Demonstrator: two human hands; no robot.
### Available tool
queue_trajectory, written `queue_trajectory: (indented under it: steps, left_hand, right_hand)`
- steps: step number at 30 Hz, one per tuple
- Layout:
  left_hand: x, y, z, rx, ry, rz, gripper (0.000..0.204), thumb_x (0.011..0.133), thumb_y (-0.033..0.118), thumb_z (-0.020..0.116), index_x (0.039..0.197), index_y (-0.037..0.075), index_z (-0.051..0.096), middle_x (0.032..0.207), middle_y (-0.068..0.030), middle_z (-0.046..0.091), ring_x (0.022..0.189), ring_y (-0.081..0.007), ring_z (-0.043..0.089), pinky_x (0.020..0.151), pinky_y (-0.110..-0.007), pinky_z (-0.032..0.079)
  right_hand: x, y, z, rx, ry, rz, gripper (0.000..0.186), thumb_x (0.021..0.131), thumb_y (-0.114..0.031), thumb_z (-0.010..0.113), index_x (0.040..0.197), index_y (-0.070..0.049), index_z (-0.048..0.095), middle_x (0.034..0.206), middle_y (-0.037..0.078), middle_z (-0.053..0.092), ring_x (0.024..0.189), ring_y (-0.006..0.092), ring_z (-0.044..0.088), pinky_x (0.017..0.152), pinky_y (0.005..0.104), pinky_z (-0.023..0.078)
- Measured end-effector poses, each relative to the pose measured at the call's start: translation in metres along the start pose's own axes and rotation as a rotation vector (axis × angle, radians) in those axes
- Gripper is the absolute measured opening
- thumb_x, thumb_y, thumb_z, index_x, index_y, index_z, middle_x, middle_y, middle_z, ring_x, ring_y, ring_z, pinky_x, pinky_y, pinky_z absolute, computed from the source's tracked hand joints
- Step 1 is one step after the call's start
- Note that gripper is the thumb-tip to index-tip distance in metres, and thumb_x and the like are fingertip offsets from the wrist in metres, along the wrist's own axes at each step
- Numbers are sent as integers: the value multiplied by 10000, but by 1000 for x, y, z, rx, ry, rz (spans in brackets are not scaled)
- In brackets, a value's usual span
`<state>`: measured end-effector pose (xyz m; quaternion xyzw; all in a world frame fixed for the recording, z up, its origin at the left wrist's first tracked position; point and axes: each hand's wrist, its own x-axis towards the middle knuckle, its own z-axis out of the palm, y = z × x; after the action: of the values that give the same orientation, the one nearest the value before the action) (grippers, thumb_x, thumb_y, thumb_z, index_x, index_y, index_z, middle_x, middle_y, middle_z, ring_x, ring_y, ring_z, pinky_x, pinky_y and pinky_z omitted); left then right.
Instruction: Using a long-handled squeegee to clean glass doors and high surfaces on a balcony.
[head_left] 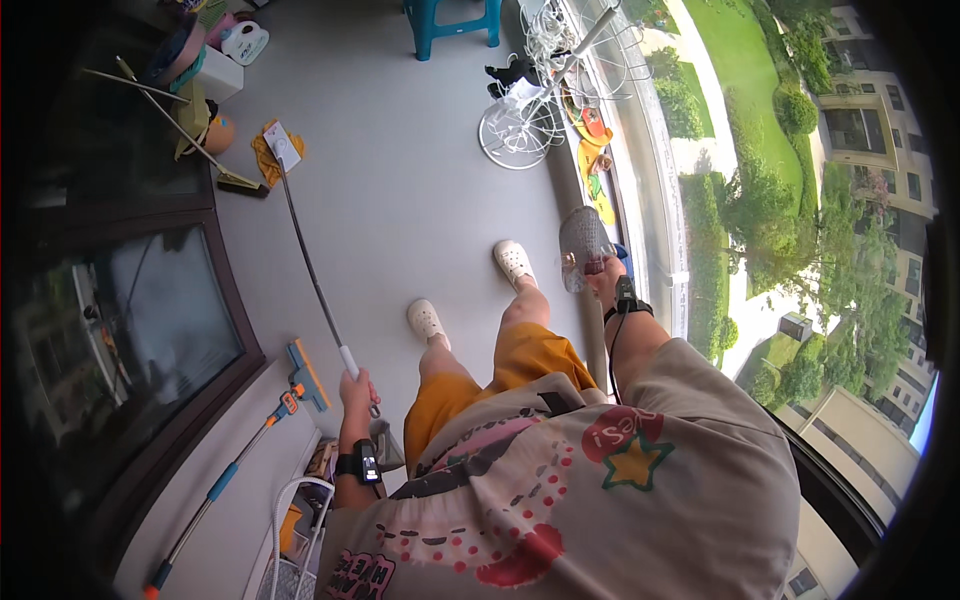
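Observation:
My left hand [357, 392] is closed round the white grip of a flat mop [308, 255]. Its thin dark pole runs away to the far left, where the white mop head [281, 146] rests on an orange cloth [266, 160] on the floor. On the right, by the window ledge, my right hand [603, 277] grips the near end of a clear container with a textured wall [586, 238]. Its exact kind is hard to make out. Something blue [622, 254] shows just beyond that hand. Both wrists wear black straps with small devices.
A squeegee with an orange and blue handle [290, 403] leans along the left wall, near a white wire rack [300, 500]. A broom [240, 183] and tubs stand far left. Ahead are a teal stool [455, 28] and a white wire hanger stand [520, 130] beside the window.

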<state>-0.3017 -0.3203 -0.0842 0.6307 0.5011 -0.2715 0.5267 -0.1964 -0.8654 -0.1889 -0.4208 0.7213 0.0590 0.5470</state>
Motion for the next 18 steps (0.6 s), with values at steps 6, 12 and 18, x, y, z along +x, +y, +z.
queue_trajectory:
  steps: [6, 12, 18]
  left_hand:
    - [-11, 19, 64, 22, 127, -25, 149, 912, 190, 498, 902, 67, 415, 522, -18, 377, 346, -121, 372, 309, -287, 339]
    - [-11, 20, 100, 75, 178, -30, 173, 920, 228, 516, 908, 73, 439, 524, -13, 378, 347, -111, 362, 309, -277, 329]
    - [-16, 23, 110, 131, 245, -83, 180, 930, 239, 508, 962, 70, 454, 549, -19, 390, 354, -106, 354, 318, -277, 332]
  right_hand:
    - [99, -34, 54, 473, -126, 242, 257, 922, -195, 416, 1109, -44, 507, 1063, 118, 595, 878, 281, 587, 775, 438, 467]
    - [188, -81, 88, 357, -121, 165, 235, 909, -178, 414, 1051, -70, 567, 948, 148, 621, 760, 269, 596, 659, 380, 490]
    - [268, -98, 87, -363, -274, -443, 205, 894, -86, 439, 1043, -19, 563, 889, 134, 623, 721, 241, 598, 642, 295, 500]
